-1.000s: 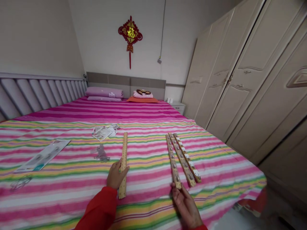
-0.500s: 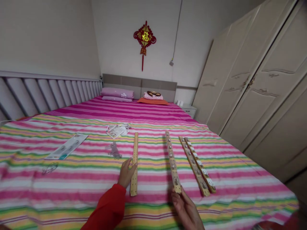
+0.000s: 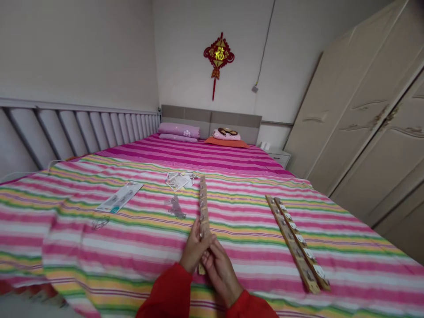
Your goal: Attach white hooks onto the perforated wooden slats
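A narrow wooden strip with metal hooks on clear backings [image 3: 203,203] stands nearly lengthwise in front of me, above or upon the plain wooden strip [image 3: 201,270], whose near end shows below my hands. My left hand [image 3: 194,250] is closed around the hooked strip's left side, thumb across its near part. From the right, my right hand [image 3: 221,270] grips the same near end, its fingers meeting the left thumb. The hands cover much of both strips' lower parts, so whether the strips touch I cannot tell.
Two more hooked strips [image 3: 293,240] lie side by side at right. Left are a white packaging card [image 3: 121,197], thin metal pieces [image 3: 100,222], a clear plastic piece [image 3: 175,206] and a pile of white papers [image 3: 179,180]. The striped bedspread [image 3: 132,247] is wrinkled.
My right hand has brought the hooked strip leftward over the plain one. My left hand has moved from the plain strip to the hooked one. The view has shifted left.
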A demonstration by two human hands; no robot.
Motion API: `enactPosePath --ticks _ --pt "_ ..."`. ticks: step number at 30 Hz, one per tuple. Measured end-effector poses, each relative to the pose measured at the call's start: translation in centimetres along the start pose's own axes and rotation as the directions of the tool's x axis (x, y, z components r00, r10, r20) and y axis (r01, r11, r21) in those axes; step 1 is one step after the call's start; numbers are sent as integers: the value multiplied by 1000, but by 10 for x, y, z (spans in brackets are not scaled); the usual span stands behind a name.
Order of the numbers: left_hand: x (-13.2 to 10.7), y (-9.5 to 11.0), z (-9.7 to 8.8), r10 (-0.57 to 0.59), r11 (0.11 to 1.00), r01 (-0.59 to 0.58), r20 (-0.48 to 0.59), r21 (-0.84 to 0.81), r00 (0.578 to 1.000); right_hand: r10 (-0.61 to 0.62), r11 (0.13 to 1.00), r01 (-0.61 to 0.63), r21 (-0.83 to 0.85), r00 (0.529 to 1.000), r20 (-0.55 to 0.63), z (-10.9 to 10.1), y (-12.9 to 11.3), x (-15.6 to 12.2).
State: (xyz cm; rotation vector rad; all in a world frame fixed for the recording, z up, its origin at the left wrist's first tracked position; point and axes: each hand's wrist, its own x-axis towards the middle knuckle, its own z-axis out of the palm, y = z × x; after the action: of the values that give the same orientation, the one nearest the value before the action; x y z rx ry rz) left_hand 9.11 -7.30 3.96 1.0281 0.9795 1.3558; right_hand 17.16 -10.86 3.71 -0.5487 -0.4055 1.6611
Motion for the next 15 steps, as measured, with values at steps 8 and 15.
enactPosePath --ticks 8,15 --pt "31 5 -21 -40 999 41 -132 4 990 16 994 -24 -107 997 -76 19 18 11" --pt "58 5 -33 -64 979 12 -257 -201 964 15 983 -28 -182 998 -69 16 22 14"
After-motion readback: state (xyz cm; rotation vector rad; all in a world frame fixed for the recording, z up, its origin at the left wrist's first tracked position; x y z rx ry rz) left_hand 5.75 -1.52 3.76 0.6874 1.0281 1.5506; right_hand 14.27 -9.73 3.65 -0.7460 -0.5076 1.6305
